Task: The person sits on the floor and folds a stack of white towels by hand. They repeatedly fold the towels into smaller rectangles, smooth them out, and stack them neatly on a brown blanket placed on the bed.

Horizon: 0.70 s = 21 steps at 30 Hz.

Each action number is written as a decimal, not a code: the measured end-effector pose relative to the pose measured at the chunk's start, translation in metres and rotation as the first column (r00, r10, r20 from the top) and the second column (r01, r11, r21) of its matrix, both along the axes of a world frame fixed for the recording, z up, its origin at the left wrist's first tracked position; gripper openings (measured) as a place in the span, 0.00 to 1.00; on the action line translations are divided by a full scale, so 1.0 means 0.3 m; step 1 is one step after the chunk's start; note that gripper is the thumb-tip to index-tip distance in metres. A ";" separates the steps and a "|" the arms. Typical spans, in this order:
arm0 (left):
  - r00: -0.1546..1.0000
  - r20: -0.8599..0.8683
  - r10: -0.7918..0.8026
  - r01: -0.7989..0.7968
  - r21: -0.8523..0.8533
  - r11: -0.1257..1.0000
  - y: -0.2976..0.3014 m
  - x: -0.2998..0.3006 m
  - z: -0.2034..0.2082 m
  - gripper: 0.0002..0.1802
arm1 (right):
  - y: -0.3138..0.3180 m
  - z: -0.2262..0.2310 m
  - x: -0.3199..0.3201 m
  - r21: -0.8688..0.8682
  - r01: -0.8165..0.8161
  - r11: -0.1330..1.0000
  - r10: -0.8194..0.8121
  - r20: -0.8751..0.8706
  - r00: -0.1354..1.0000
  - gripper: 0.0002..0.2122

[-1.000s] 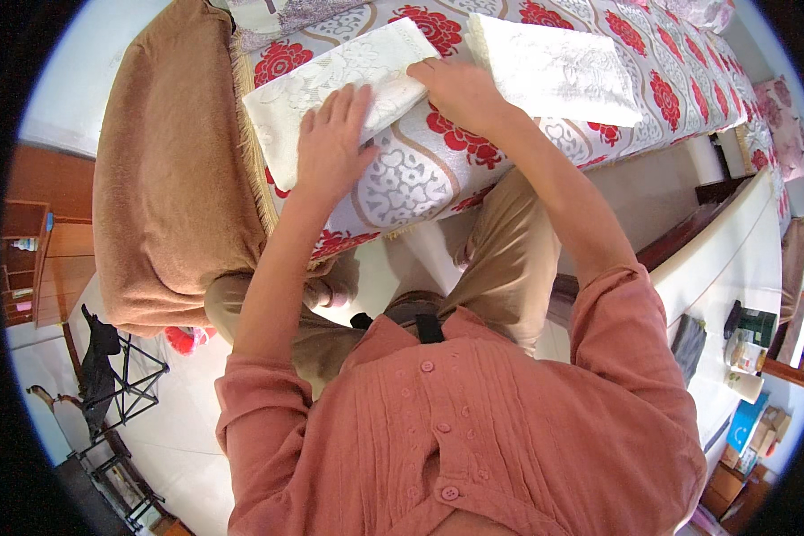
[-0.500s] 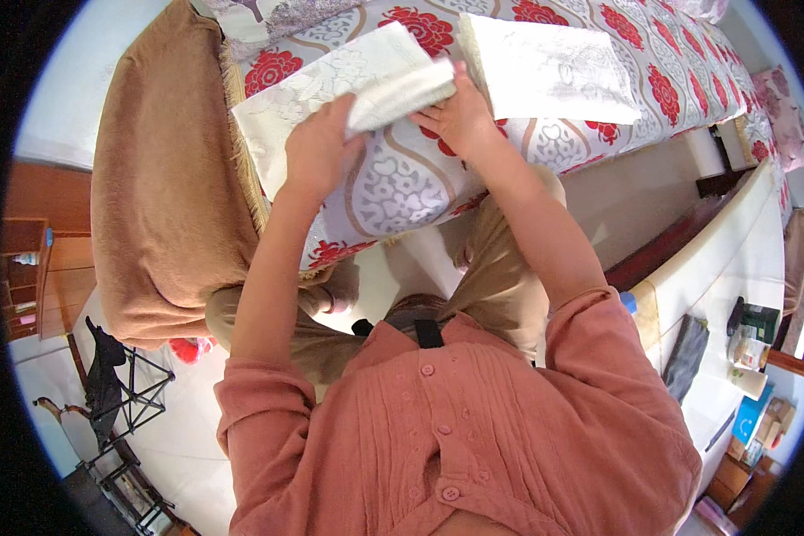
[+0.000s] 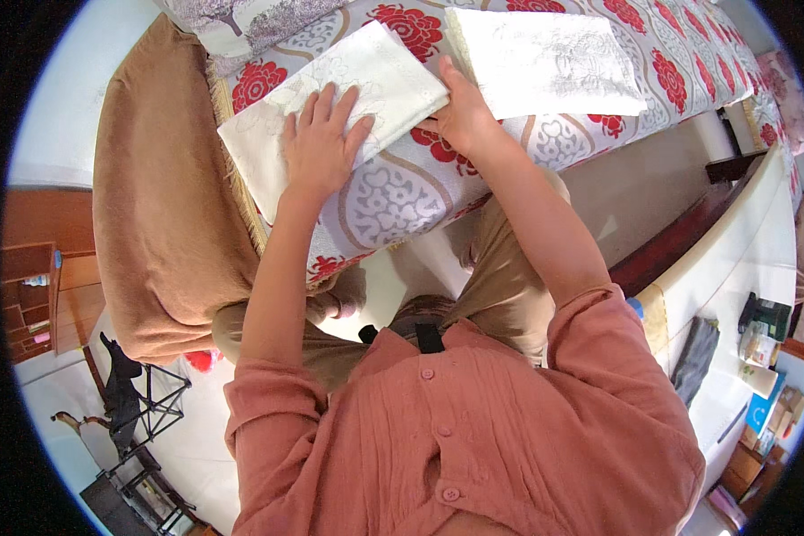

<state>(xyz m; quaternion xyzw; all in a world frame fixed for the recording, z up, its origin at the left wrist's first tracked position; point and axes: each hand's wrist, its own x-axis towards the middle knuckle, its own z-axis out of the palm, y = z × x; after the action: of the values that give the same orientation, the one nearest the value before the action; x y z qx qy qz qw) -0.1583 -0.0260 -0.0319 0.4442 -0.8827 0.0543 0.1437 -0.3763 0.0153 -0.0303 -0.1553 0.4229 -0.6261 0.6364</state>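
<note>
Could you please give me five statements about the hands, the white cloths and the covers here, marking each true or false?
1. The left hand lies on the left folded white cloth. True.
2. The right folded white cloth rests on a red-flowered cover. True.
3. The right hand lies flat on the middle of the right folded white cloth. False: the right hand is at the right end of the left one.
4. The brown cover is to the right of both cloths. False: the brown cover is to their left.
5. The shirt has buttons down its front. True.
</note>
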 end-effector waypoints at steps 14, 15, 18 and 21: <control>0.936 -0.270 -0.224 0.225 -0.029 0.974 0.078 -0.208 0.069 0.17 | -0.009 -0.019 -0.026 -0.014 -0.010 1.000 0.012 0.081 0.997 0.26; 0.939 -0.214 -0.270 0.262 -0.064 0.963 0.093 -0.219 0.061 0.16 | -0.012 -0.021 -0.032 -0.029 -0.022 0.999 0.025 0.087 0.996 0.26; 0.961 -0.171 -0.216 0.192 -0.146 0.970 0.111 -0.234 0.041 0.18 | -0.007 -0.013 -0.026 0.019 -0.011 1.000 0.010 0.030 1.000 0.27; 0.961 -0.213 -0.178 0.167 -0.072 0.983 0.091 -0.227 0.049 0.19 | -0.023 -0.027 -0.026 -0.003 -0.023 1.000 0.024 0.072 0.997 0.27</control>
<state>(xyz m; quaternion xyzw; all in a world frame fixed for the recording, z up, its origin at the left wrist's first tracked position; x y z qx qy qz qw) -0.2263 0.0015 -0.0172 0.3649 -0.8950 0.0159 0.2559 -0.3841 0.0085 -0.0385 -0.1382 0.3973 -0.6242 0.6584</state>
